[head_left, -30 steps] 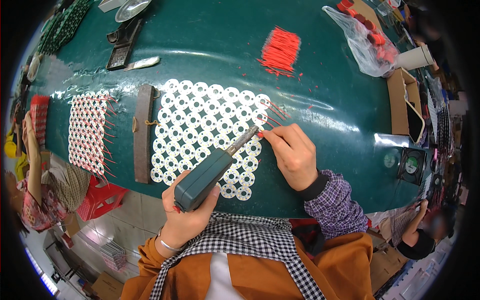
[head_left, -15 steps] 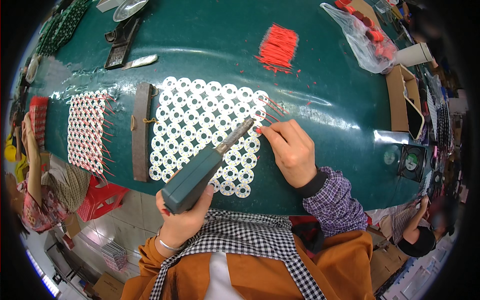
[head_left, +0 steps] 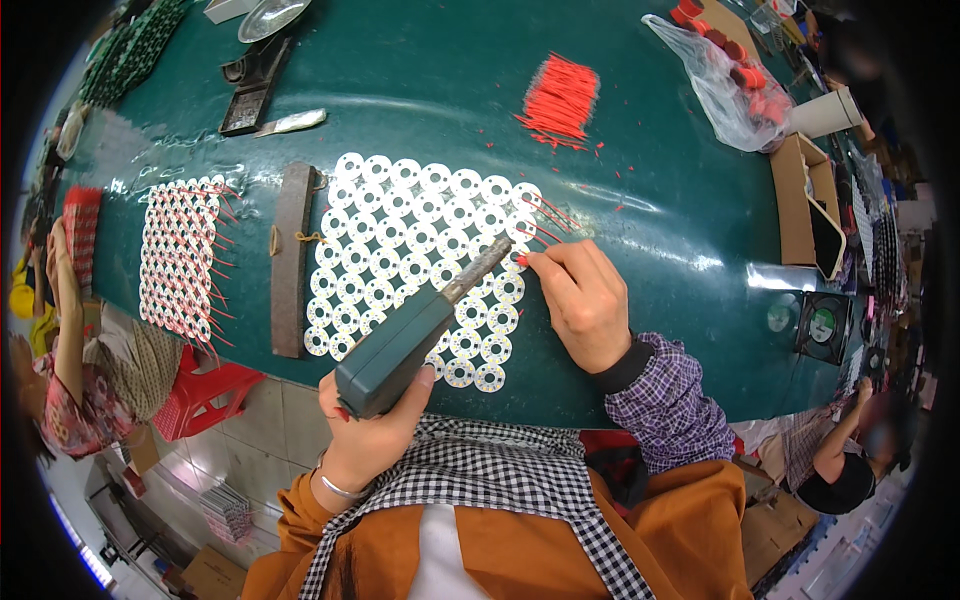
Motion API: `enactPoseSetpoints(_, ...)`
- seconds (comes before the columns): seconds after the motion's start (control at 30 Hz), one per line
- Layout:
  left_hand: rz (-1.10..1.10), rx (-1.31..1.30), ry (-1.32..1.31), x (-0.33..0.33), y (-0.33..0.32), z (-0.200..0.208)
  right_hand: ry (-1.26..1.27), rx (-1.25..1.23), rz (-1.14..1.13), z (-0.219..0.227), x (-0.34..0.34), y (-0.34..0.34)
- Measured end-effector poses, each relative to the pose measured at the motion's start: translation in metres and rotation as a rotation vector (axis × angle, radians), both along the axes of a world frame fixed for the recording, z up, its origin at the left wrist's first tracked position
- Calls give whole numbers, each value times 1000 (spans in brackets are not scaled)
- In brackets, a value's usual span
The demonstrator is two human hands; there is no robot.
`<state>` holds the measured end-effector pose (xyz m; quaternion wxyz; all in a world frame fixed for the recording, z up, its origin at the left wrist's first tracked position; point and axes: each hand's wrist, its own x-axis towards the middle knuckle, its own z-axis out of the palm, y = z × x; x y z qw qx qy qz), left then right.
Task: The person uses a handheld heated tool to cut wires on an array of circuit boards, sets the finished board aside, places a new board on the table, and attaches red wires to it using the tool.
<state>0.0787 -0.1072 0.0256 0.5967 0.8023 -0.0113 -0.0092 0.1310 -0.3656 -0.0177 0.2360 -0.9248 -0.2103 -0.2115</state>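
My left hand [head_left: 375, 435] is closed round the dark green body of a soldering gun [head_left: 395, 355]. Its metal tip slants up and right over the right edge of a panel of round white LED boards [head_left: 415, 205], close to my right fingertips. Thumb and forefinger of my right hand [head_left: 582, 300] are pinched together at that edge; anything between them is too small to make out. Just above, thin red wires [head_left: 555, 212] stick out to the right from the edge boards. The gun hides part of the panel's lower middle.
Left of the panel lies a dark bar [head_left: 292, 260], then another board panel [head_left: 182, 260] with red wires. A bundle of red wires [head_left: 562, 95] lies beyond. A plastic bag [head_left: 735, 95] and cardboard box [head_left: 800, 200] stand right. Other people sit at both sides.
The table and panels sit slightly further right in the picture. The soldering gun's body also appears slightly further right and higher, while its tip and my right hand stay almost in place.
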Motion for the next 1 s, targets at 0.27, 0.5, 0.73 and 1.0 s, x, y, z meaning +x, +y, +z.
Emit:
enactPoseSetpoints(0.27, -56, -66, 46, 6, -7, -4, 8, 5, -1, 2, 1, 0)
enactPoseSetpoints(0.5, -61, -30, 63, 5, -8, 0, 11, 5, -10, 2, 1, 0)
enactPoseSetpoints(0.73, 50, -1, -7, -7, 0, -3, -5, 5, -14, 0, 1, 1)
enactPoseSetpoints(1.0, 89, -63, 106, -12, 4, 2, -47, 41, -23, 3, -1, 4)
